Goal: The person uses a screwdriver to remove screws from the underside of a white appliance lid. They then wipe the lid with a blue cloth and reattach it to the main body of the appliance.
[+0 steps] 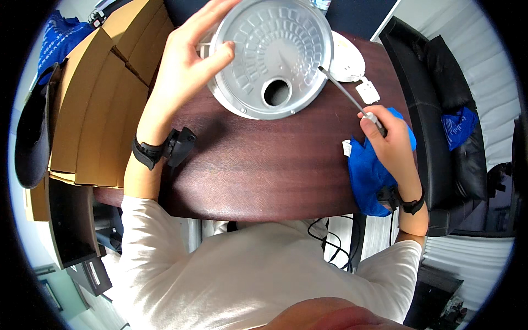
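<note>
A round appliance (286, 60) with a silver-grey metal face stands at the far side of the table. Its face has rings of embossed marks and a dark round hole near the lower rim. My left hand (187, 69) grips its left side, thumb on the metal face and fingers along the upper edge. In my right hand (388, 140) is a screwdriver (346, 93) with a thin shaft and a grey-white handle. The shaft slants up and left, its tip at the right rim of the face; whether it touches cannot be made out.
Blue cloth (366, 181) lies under my right forearm at the table's right edge. A white oval piece (346, 58) and a white plug (367, 91) sit right of the appliance. Cardboard boxes (99, 110) border the dark brown table (264, 176) on the left. Rightward is a black sofa (434, 132).
</note>
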Motion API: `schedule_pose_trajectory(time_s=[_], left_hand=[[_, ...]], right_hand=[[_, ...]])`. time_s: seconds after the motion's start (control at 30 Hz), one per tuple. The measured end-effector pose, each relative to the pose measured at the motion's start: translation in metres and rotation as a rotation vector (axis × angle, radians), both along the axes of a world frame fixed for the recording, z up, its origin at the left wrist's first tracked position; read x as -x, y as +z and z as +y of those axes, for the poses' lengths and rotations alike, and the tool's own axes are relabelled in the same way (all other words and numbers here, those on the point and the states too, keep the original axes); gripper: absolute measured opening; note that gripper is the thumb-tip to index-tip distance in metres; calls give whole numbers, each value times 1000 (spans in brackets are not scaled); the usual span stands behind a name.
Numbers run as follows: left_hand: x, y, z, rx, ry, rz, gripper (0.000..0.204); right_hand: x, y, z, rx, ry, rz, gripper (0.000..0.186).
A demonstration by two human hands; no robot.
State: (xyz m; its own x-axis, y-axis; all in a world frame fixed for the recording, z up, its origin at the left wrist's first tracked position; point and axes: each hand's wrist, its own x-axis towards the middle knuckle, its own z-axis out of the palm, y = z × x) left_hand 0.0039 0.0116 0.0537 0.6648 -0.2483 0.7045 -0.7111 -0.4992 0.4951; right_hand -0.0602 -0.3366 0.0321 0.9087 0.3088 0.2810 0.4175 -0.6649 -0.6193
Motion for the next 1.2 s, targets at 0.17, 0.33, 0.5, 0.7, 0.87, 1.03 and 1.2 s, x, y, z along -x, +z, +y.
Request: schedule_pose_trajectory(time_s=[0.17, 0.33, 0.5, 0.7, 0.87, 1.03, 1.2], left_hand=[[18, 8, -23, -180, -33, -61, 57], [22, 6, -36, -322, -127, -188, 57], [27, 5, -44, -422, -154, -193, 59], [36, 0, -58, -473, -167, -199, 56], [0, -29, -45, -498, -169, -563, 58], [17, -4, -56, -534, -195, -345, 64], [28, 13, -67, -514, -139, -226, 66]], right_hand=[[-4, 25, 2, 127, 2, -185, 19], [-3, 37, 2, 209, 58, -309, 8], [6, 35, 0, 62, 33, -159, 7], [18, 37, -3, 203, 142, -44, 6], [22, 32, -3, 275, 134, -103, 21], [25, 38, 3, 179, 159, 1, 30], [12, 34, 10, 2, 172, 118, 27]])
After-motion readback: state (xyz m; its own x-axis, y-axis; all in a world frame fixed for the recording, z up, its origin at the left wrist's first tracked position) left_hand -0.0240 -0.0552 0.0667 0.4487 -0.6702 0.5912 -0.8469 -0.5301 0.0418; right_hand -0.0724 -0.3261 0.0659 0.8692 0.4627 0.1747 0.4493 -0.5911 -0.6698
